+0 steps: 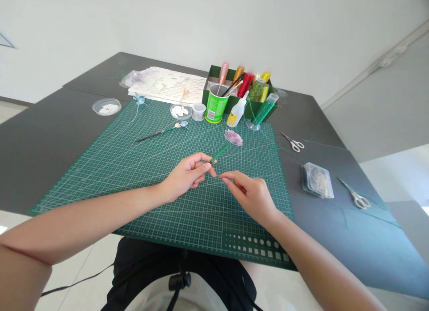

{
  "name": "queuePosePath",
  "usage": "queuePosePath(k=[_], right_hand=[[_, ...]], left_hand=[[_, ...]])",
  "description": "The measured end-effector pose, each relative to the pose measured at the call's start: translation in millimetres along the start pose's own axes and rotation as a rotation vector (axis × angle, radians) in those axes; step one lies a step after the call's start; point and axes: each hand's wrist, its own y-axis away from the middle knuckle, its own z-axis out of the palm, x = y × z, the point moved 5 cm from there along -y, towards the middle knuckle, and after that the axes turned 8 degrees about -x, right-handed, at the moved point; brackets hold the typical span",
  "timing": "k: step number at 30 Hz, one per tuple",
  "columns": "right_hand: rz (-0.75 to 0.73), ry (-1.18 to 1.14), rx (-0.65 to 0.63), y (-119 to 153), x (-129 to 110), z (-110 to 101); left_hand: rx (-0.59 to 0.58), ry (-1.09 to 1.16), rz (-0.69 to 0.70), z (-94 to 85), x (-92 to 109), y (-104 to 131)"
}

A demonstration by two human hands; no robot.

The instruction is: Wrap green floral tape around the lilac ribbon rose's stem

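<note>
My left hand (pixel 187 174) is closed, with a thin green stem (pixel 220 153) pinched between thumb and fingers. A pale purple artificial flower (pixel 233 137) sits at the stem's upper end, pointing away from me, just above the green cutting mat (pixel 181 217). To the right and slightly lower, my right hand (pixel 251 195) has its thumb and forefinger pressed together close to the left fingertips. Whatever lies in that pinch, if anything, is too small to make out. The stem's lower end is hidden by my left fingers.
Behind the mat stand a green can (pixel 216 106), a glue bottle (pixel 237 111) and a box of coloured rolls (pixel 208 81). A thin brush-like stick (pixel 150 136) lies left. On the right are scissors (pixel 295 144), a clear plastic case (pixel 317 180) and more scissors (pixel 359 199).
</note>
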Motion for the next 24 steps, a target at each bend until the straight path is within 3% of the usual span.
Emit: queuePosePath(k=[3,6,12,16,24], right_hand=[[-0.107,-0.045,-0.015,1.4,-12.0,-6.4],[-0.112,-0.157,-0.003,2.3,-18.8,-19.3],[-0.132,-0.271,0.044,4.6,-20.8,-42.8],[-0.118,-0.283,0.001,2.5,-16.4,-41.1],[0.085,-0.305,-0.074,-4.7,13.4,-26.2]], left_hand=[[0.010,-0.204,-0.053,0.5,-1.1,0.8],[-0.006,-0.360,-0.098,3.8,-3.0,2.3],[-0.318,-0.397,-0.280,24.1,-16.1,10.9],[-0.433,-0.368,-0.354,33.6,-19.2,17.3],[-0.491,-0.420,-0.396,37.5,-17.1,21.0]])
